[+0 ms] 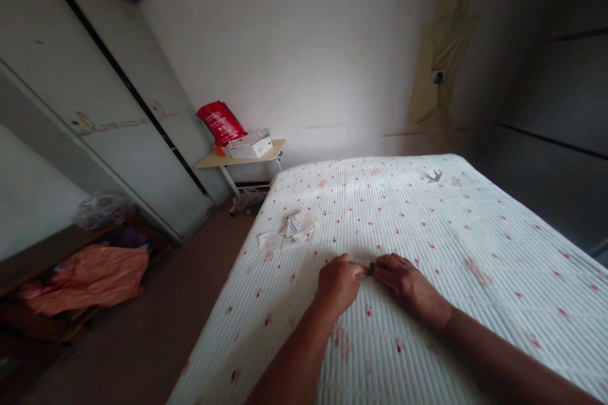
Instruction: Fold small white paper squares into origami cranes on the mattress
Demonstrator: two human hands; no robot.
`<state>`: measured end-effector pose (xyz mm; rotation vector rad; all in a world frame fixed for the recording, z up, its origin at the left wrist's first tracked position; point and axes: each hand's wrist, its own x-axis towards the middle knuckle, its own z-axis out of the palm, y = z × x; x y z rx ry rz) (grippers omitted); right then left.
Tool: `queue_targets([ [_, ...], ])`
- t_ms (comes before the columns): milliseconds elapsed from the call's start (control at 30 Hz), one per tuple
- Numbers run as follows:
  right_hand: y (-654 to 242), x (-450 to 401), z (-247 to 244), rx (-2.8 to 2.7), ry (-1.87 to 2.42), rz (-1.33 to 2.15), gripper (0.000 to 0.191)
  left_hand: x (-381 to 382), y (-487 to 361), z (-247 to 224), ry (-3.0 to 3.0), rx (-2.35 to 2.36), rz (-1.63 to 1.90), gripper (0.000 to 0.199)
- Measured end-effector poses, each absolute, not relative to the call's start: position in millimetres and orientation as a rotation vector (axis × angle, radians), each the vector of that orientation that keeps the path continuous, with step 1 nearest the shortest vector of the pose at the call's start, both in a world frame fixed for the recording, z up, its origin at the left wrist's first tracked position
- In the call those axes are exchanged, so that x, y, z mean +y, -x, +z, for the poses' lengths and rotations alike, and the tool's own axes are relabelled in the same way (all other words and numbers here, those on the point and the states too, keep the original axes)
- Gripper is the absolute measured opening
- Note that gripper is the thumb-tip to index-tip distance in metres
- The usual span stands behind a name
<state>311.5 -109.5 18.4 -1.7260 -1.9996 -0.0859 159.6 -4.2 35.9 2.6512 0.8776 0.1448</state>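
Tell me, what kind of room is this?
Probably a bedroom: there's a big dotted mattress, a tall cabinet, and a small table near the cabinet.

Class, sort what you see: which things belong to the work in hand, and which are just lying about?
Seemingly in use:
- left hand
- right hand
- small dark object between them
- bed underneath

Probably just lying about:
- red bag
- white box
- orange bundle
- paper scraps (possibly related)
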Motion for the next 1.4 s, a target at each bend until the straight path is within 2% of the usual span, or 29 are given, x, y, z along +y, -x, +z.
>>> queue_targets([
  [333, -310, -110, 17, -1.986, 1.67, -0.149, 0.018, -2, -160, 31, -2.649, 0.859, 0.162, 0.035],
  [467, -315, -108, 13, -1.817, 1.624, -0.021, 0.019, -3, -159, 30, -2.621, 0.845, 0.24, 0.034],
  [700, -323, -92, 3, -1.755, 1.582, -0.107, 0.03, -9, -162, 27, -2.672, 0.858, 0.364, 0.019],
  [833, -318, -88, 4, -1.809, 1.73, -0.09, 0.028, -11, -165, 27, -2.775, 0.872, 0.401, 0.014],
  [1067, -316, -93, 8, -1.783, 1.731, -0.049, 0.03, -9, -164, 27, -2.871, 0.823, 0.487, 0.02],
  [1200, -315, -92, 8, -1.739, 1.786, -0.148, 0.03, -7, -161, 27, -2.857, 0.802, 0.482, 0.023],
  [1400, -314, -94, 8, -1.806, 1.809, -0.169, 0.025, -9, -161, 28, -2.79, 0.823, 0.496, 0.016],
])
